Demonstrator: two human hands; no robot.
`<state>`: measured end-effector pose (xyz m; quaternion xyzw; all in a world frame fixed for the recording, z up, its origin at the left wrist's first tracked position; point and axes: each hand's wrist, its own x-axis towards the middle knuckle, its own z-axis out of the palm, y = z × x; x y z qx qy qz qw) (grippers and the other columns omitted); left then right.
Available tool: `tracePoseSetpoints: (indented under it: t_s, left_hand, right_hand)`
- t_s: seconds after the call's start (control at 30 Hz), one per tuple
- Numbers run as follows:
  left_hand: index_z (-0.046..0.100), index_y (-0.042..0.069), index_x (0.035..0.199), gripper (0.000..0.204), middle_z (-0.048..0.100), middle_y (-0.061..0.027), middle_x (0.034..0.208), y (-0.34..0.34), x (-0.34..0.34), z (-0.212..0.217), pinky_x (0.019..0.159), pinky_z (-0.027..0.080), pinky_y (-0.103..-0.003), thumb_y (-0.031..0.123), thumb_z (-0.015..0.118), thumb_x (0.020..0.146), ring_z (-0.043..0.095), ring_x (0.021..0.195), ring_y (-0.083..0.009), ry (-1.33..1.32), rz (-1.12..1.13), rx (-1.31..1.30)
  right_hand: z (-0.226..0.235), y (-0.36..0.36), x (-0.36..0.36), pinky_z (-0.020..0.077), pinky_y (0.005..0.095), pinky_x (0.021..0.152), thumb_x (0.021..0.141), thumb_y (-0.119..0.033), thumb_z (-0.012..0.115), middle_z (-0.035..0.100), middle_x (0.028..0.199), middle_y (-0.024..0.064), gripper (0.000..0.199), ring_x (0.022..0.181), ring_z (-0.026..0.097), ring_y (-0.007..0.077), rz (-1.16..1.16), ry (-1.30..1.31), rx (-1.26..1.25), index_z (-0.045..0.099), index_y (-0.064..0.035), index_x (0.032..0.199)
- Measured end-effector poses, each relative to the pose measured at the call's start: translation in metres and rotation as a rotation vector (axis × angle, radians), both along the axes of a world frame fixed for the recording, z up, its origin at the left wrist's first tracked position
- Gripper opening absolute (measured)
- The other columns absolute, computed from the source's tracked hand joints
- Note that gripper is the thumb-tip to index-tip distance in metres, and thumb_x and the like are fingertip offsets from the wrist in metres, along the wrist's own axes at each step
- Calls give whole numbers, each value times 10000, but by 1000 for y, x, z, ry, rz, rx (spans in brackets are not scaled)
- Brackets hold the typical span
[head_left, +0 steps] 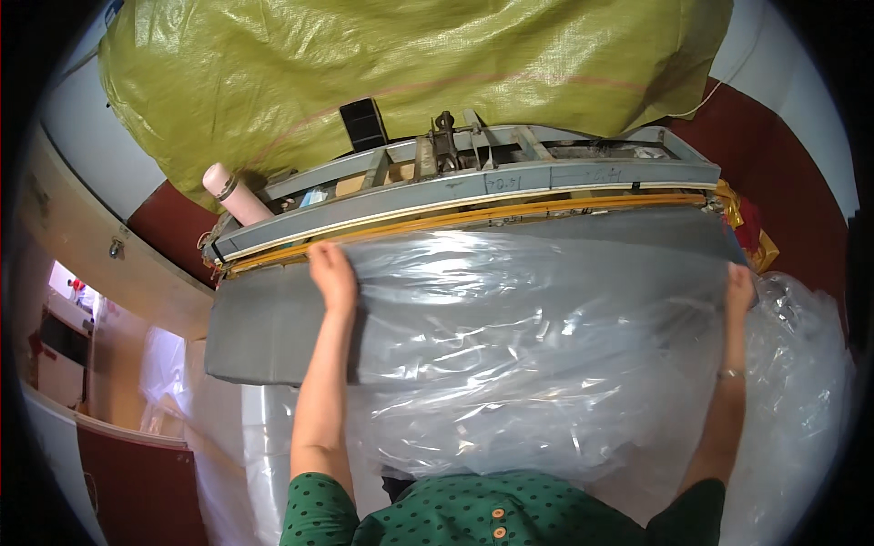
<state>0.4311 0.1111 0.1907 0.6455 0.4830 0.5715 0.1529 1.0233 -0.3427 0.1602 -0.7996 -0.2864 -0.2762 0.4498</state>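
Large olive-green woven sack (410,64) at twelve o'clock. Pink cylindrical bottle (235,193) at ten o'clock. Black block (363,124) beside it.

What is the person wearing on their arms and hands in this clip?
Both forearms are bare, and so are the left hand and the right hand: no gloves. Short dark green sleeves with small black dots end near the elbows. A thin bracelet or band circles the right wrist. No rings can be made out.
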Motion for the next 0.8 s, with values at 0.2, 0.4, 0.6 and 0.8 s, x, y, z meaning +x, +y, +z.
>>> tracePoseSetpoints:
  t_s: [0.2,0.4,0.6,0.8]
  left_hand:
    - [478,3,783,178,528,-119,703,66,-92,-31,632,421,-334,156,470,872,479,645,-201,-37,227,-5]
    - [478,42,742,154,466,4,654,90,-98,-32,571,390,-248,127,509,867,412,595,-90,-189,138,-77]
    - [464,28,782,129,469,-7,681,87,-86,-29,569,389,-247,124,512,853,412,600,-99,-215,165,-66]
    - [447,36,868,66,496,-42,775,96,-115,-35,625,402,-240,92,477,848,451,674,-105,-387,289,-194]
  right_hand:
    - [-1,181,-47,417,249,625,856,-187,586,548,692,25,182,652,477,99,276,167,191,552,-13,814]
    - [-3,227,-43,402,213,578,811,-142,646,540,645,8,166,606,474,65,317,275,359,541,-20,769]
    - [2,218,-41,395,219,496,793,-130,642,539,601,19,181,524,479,77,207,290,322,487,-40,767]
    - [-1,219,-37,372,232,417,807,-71,536,545,615,27,72,474,481,92,377,517,507,477,-57,846]
